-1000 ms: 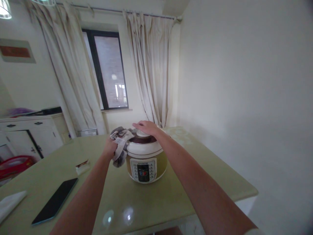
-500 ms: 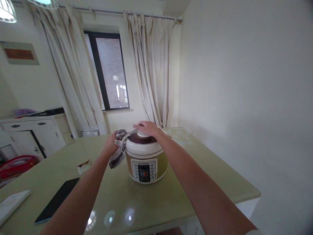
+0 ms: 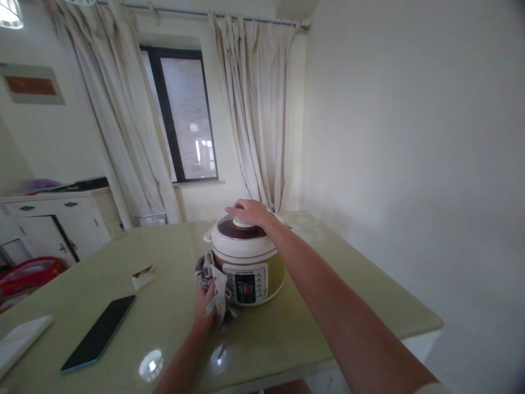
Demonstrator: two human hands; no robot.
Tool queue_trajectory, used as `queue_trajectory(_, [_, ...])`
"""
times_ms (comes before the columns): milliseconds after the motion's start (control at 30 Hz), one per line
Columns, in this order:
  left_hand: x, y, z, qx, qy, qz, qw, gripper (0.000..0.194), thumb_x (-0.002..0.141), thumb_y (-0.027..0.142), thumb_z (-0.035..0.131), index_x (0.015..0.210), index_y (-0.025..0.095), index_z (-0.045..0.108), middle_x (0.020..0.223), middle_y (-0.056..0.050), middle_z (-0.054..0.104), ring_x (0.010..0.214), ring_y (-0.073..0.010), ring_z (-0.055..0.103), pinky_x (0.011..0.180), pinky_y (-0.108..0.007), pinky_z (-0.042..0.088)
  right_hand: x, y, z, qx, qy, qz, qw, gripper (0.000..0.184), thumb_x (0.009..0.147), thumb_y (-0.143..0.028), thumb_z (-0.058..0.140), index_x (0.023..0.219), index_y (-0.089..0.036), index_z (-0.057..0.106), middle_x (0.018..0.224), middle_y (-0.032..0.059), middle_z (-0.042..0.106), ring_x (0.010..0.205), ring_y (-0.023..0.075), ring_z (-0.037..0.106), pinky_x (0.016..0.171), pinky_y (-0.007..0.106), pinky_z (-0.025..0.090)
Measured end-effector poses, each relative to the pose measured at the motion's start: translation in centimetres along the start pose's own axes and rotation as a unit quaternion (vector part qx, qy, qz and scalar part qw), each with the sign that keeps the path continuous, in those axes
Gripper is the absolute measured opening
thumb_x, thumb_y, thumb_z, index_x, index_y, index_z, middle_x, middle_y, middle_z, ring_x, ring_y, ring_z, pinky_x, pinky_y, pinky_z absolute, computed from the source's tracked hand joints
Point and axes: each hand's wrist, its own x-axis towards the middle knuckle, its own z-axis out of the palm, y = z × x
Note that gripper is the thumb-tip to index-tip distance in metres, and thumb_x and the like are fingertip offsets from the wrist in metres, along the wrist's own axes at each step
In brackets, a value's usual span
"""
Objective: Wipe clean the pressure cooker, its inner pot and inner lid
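Note:
An electric pressure cooker (image 3: 241, 249), white with a dark brown top and a front button panel, stands upright on the table. My right hand (image 3: 255, 212) is closed over the white knob (image 3: 243, 222) on its lid, the fingers curled and partly hidden. In my left hand (image 3: 205, 306) is a bunched grey-and-white cloth (image 3: 220, 284), pressed against the lower left of the cooker's front. The cloth covers the left edge of the button panel (image 3: 246, 287).
On the green tabletop (image 3: 172, 257), to the left, lie a dark tablet (image 3: 98, 334), a small white packet (image 3: 143, 278) and a white flat item (image 3: 22, 339). A plain wall (image 3: 410, 164) runs along the right. Behind are curtains (image 3: 258, 109) and a window (image 3: 188, 115).
My left hand has brought the cloth down from the cooker's upper left side to the lower left of its front. My right hand stays on the lid knob.

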Motion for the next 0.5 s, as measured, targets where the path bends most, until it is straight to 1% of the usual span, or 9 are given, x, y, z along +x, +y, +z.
queue_trajectory(67, [-1.8,-0.6,0.6,0.020,0.027,0.045,0.998,0.064,0.094,0.058,0.051,0.149,0.026,0.054,0.132,-0.011,0.071,0.128,-0.0358,0.066,0.114,-0.057,0.051,0.0,0.0,0.0,-0.003,0.002,0.001,1.000,0.071,0.092,-0.089,0.044,0.116,-0.031,0.076,0.126,0.0058,0.078,0.116,0.0304,0.069,0.094,0.036,0.048])
queue_trajectory(100, [-2.6,-0.4,0.8,0.034,0.045,0.072,0.996,0.065,0.094,0.055,0.052,0.152,0.026,0.049,0.138,-0.012,0.067,0.132,-0.0364,0.063,0.117,-0.060,0.047,0.1,0.0,0.1,-0.004,0.005,0.002,1.000,0.071,0.091,-0.090,0.044,0.116,-0.031,0.076,0.126,0.0059,0.077,0.117,0.0309,0.069,0.094,0.037,0.048])
queue_trajectory(133, [-3.3,0.0,1.1,0.050,0.063,0.099,0.992,0.065,0.095,0.052,0.053,0.154,0.026,0.045,0.143,-0.013,0.062,0.136,-0.0368,0.059,0.119,-0.061,0.044,0.1,0.0,0.1,-0.005,0.009,0.004,1.000,0.071,0.091,-0.090,0.045,0.116,-0.031,0.076,0.127,0.0061,0.077,0.117,0.0314,0.069,0.094,0.037,0.048])
queue_trajectory(200, [-4.1,1.8,1.7,0.085,0.086,0.159,0.980,0.066,0.096,0.048,0.055,0.157,0.029,0.040,0.150,-0.014,0.054,0.140,-0.0371,0.054,0.120,-0.061,0.043,0.0,0.0,0.2,-0.005,0.015,0.005,1.000,0.071,0.091,-0.090,0.045,0.117,-0.031,0.076,0.127,0.0065,0.077,0.118,0.0322,0.069,0.095,0.038,0.049])
queue_trajectory(267, [-4.1,4.5,2.3,0.119,0.095,0.233,0.960,0.070,0.094,0.046,0.060,0.158,0.028,0.038,0.152,-0.016,0.050,0.142,-0.0386,0.051,0.117,-0.060,0.044,-0.1,0.0,0.2,-0.003,0.014,0.001,1.000,0.071,0.092,-0.089,0.045,0.118,-0.031,0.076,0.127,0.0067,0.077,0.119,0.0320,0.069,0.096,0.039,0.049])
queue_trajectory(333, [-3.4,7.8,2.7,0.162,0.107,0.302,0.933,0.076,0.090,0.048,0.066,0.157,0.022,0.040,0.152,-0.021,0.050,0.141,-0.0422,0.049,0.114,-0.062,0.044,-0.3,0.0,0.2,0.002,0.012,-0.005,1.000,0.071,0.092,-0.089,0.045,0.117,-0.030,0.076,0.127,0.0065,0.077,0.119,0.0310,0.069,0.098,0.038,0.048])
queue_trajectory(400, [-1.9,11.6,2.9,0.213,0.109,0.331,0.913,0.076,0.086,0.049,0.070,0.152,0.019,0.047,0.147,-0.022,0.055,0.135,-0.0427,0.054,0.111,-0.061,0.045,-0.4,0.1,0.1,0.016,0.011,-0.012,1.000,0.071,0.092,-0.089,0.046,0.116,-0.030,0.077,0.126,0.0057,0.078,0.119,0.0296,0.069,0.099,0.036,0.048])
queue_trajectory(433, [-1.0,13.5,2.8,0.240,0.094,0.332,0.907,0.074,0.085,0.049,0.072,0.149,0.020,0.051,0.144,-0.021,0.058,0.132,-0.0421,0.056,0.111,-0.059,0.045,-0.4,0.1,0.0,0.029,0.010,-0.014,0.999,0.072,0.092,-0.089,0.045,0.115,-0.030,0.077,0.125,0.0053,0.078,0.118,0.0291,0.069,0.100,0.036,0.048])
queue_trajectory(500, [1.4,16.9,2.5,0.299,0.034,0.324,0.897,0.067,0.083,0.046,0.073,0.144,0.025,0.057,0.138,-0.016,0.065,0.128,-0.0404,0.060,0.109,-0.057,0.046,-0.2,0.2,-0.3,0.064,-0.001,-0.012,0.998,0.076,0.091,-0.091,0.042,0.111,-0.028,0.079,0.121,0.0056,0.079,0.116,0.0287,0.070,0.101,0.036,0.048])
